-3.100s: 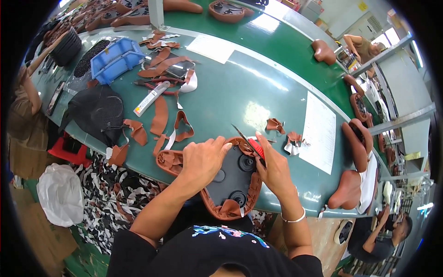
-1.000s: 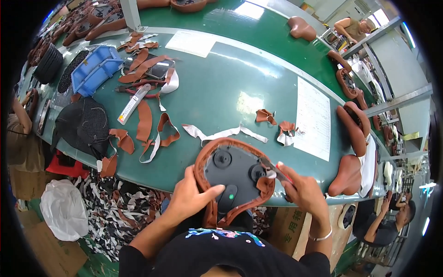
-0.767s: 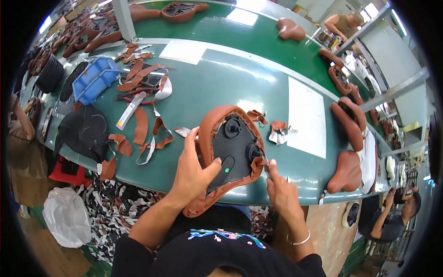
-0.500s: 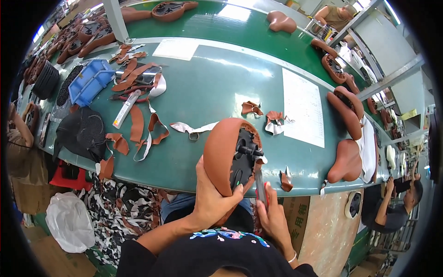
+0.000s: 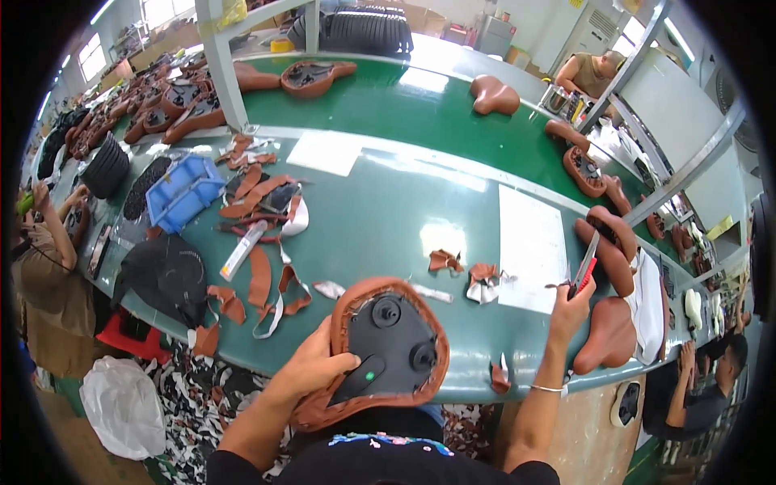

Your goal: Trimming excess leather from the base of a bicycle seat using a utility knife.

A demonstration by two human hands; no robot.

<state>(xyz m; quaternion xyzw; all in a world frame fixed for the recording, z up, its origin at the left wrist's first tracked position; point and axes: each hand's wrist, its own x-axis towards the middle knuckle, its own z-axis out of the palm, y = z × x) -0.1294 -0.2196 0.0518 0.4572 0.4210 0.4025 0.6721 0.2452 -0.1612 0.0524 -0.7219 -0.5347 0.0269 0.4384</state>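
My left hand (image 5: 319,364) grips a brown bicycle saddle (image 5: 436,331) by its left side, thumb on the underside. Its black plastic base (image 5: 396,343) faces up, with round fittings and a small green mark. The brown cover is folded over the rim. My right hand (image 5: 572,307) is raised at the right, away from the saddle. It is closed around a red-handled tool with a pointed grey blade (image 5: 590,252); its exact kind is unclear. Near that hand are other brown saddles (image 5: 608,335) and a paper sheet (image 5: 529,242).
Brown and white trimmings (image 5: 260,279) lie at the left of the green table, near a blue bin (image 5: 184,194) and a black mesh cap (image 5: 166,279). Saddles are piled (image 5: 174,101) at the far left. Co-workers sit at both sides (image 5: 699,388). Scraps cover the floor below.
The right hand has moved from the saddle's edge up and right with the tool. The saddle has been lowered and turned, so its underside now faces up. The view has shifted too.
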